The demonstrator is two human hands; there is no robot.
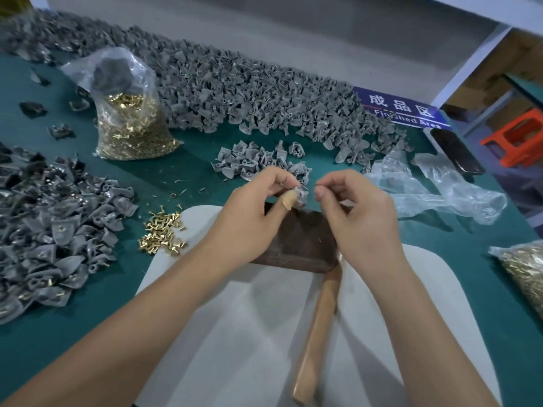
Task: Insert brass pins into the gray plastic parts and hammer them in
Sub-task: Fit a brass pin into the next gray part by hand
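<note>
We pinch a small gray plastic part [300, 195] between the curled fingers of our left hand [249, 218], lifted for aiming, while our right hand [357, 218] pinches something too small to identify, likely a pin. Loose brass pins [163, 235] wait at nine o'clock; the wooden-handled hammer [316, 327] lies at six, within reach.

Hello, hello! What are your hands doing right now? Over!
Left hand pinches a gray part above the brown block. Right hand pinched at it, pin not visible. Hammer lies idle. Nothing in the way.
</note>
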